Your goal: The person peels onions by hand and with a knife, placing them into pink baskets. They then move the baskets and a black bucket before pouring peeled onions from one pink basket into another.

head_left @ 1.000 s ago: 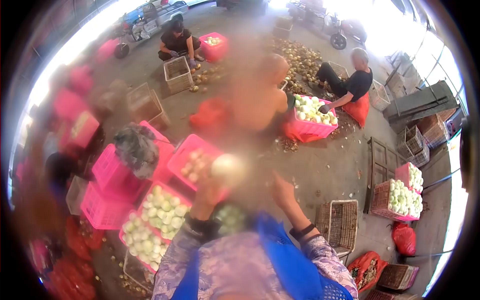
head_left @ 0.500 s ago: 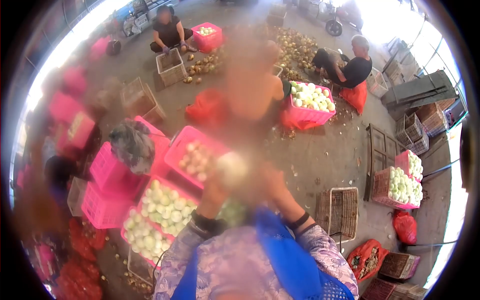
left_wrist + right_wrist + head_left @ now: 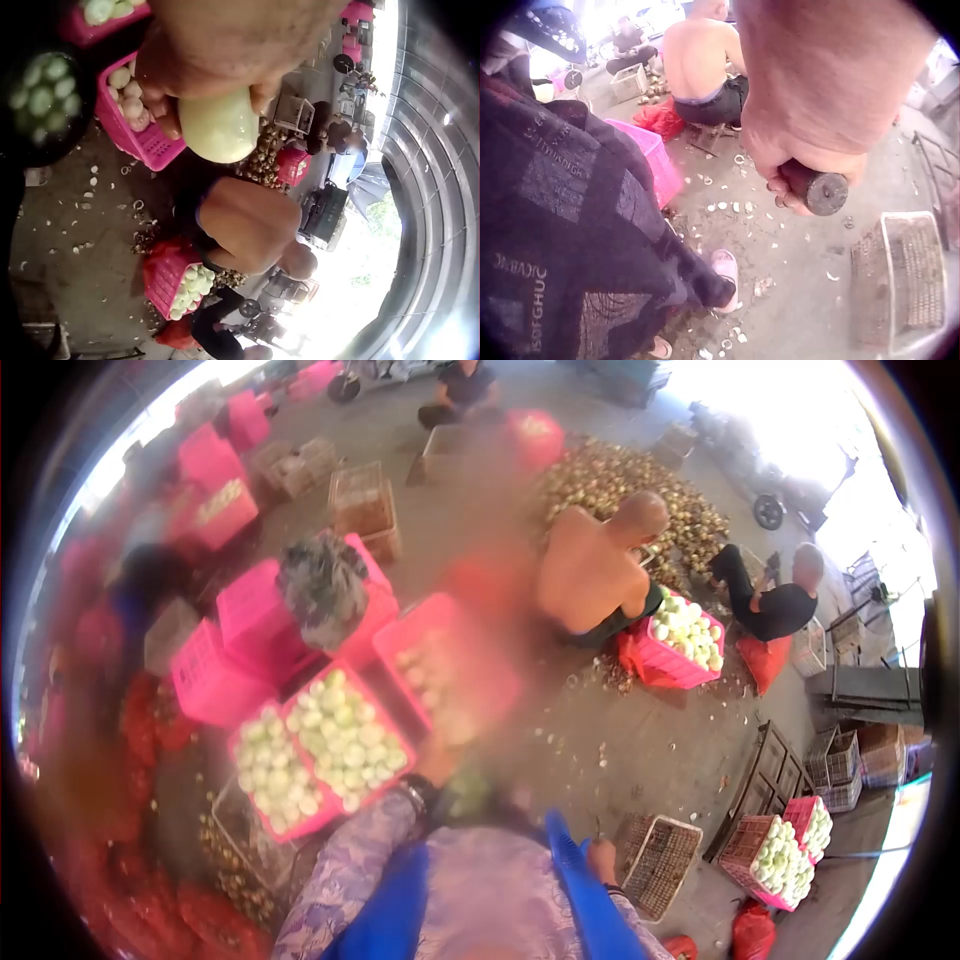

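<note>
In the left wrist view my left hand (image 3: 225, 45) grips a pale peeled onion (image 3: 217, 127), thumb and fingers on either side of it. Beyond it stands a pink crate (image 3: 161, 146) of onions. The head view has this hand (image 3: 436, 762) blurred beside that crate (image 3: 400, 645). Low at my right side, my right hand (image 3: 810, 112) is wrapped around a dark round handle (image 3: 829, 193); the tool's other end is hidden. A dark round container (image 3: 45, 154) with pale green onions (image 3: 41, 97) appears blurred in the left wrist view.
Two pink crates of peeled onions (image 3: 345, 745) stand at my left, near stacked pink crates (image 3: 215, 675). A wire-mesh crate (image 3: 660, 865) is at my right. A shirtless person (image 3: 595, 570) sits ahead by an onion heap (image 3: 640, 480). Peel scraps (image 3: 735, 206) litter the floor.
The head view has turned, shifting the scene to the right. My right hand has dropped from in front of my chest to my right side; my left hand appears lower, near the pink crate.
</note>
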A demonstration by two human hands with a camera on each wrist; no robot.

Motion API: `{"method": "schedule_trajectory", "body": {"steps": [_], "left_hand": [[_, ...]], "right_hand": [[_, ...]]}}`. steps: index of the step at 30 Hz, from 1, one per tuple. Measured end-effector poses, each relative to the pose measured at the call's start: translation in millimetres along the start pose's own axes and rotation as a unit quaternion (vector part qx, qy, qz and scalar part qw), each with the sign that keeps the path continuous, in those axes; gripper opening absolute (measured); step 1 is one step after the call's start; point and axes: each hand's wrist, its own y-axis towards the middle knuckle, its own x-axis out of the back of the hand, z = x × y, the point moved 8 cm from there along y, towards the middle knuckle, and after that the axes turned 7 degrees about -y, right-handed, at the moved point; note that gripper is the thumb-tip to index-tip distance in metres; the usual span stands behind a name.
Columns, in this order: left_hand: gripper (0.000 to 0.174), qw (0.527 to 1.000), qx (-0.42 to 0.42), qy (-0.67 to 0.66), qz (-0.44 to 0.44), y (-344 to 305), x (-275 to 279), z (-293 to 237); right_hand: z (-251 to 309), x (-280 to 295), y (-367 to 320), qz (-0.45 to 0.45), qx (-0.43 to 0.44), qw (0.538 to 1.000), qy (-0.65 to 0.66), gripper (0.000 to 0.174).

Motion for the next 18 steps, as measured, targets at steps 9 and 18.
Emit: {"method": "schedule_trajectory", "body": {"steps": [9, 18], "left_hand": [[0.027, 0.955, -0.015, -0.132, -0.266, 47, 19, -59], [0.028, 0.882, -0.007, 0.457, -0.115, -90, 141, 136]], "right_hand": [[-72, -7, 20, -0.093, 0.025, 0.995, -0.034, 0.040], [51, 34, 45, 0.042, 0.105, 0.988, -0.106, 0.051]]}}
